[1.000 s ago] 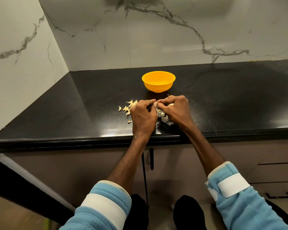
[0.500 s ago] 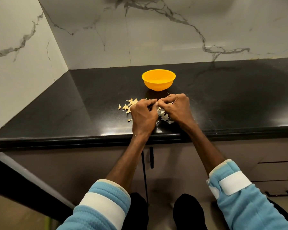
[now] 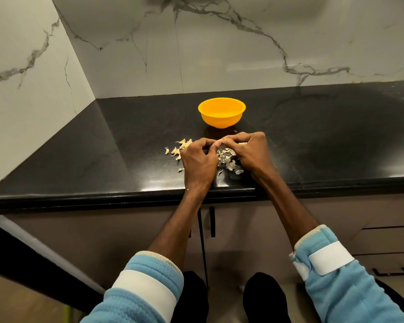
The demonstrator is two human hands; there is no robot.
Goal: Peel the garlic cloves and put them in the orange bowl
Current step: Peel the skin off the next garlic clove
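1 garlic clove (image 3: 220, 142) pinched; loose cloves (image 3: 181, 147) near upright orange bowl (image 3: 221, 118).

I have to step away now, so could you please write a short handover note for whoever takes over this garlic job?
Hands: the left hand and right hand both pinch one garlic clove between their fingertips, near the orange bowl on the countertop.
Cream pieces, likely unpeeled cloves, lie left of the left hand; loose peels lie beneath the hands.
Done: some peeling, judging by the peels; no clove shows in the bowl.
Left: finish this clove, drop it in the bowl, peel the rest.
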